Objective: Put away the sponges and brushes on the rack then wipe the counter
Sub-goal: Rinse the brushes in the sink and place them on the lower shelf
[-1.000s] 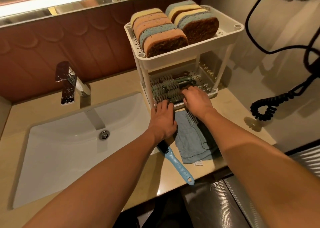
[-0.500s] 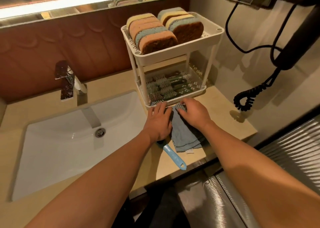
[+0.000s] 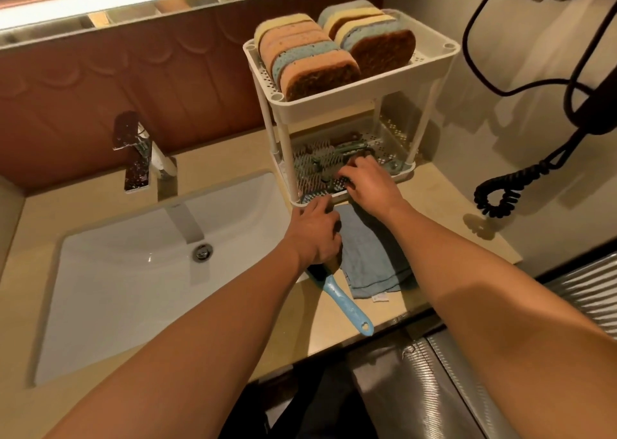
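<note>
- The rack [image 3: 430,59] stands on the counter [image 3: 444,211], right of the sink [image 3: 133,271] and against the back wall.
- The sponges [image 3: 310,61] fill the rack's upper tier, standing on edge in two rows.
- Several brushes [image 3: 317,164] lie in the lower tier, bristles up.
- The right hand [image 3: 369,184] reaches into the lower tier. Its fingers are curled round a dark brush [image 3: 340,182] at the tray's front edge.
- The left hand [image 3: 317,231] lies palm down on the head of the blue brush [image 3: 347,305]. Its fingers are fairly straight and not closed round it, and the tips are near the rack's base.
- The blue brush lies on the counter between sink and cloth [image 3: 370,261], with its handle pointing toward the counter's front edge.
- The cloth lies crumpled on the counter just in front of the rack, partly under the right forearm.
- The tap [image 3: 140,158] stands behind the sink.
</note>
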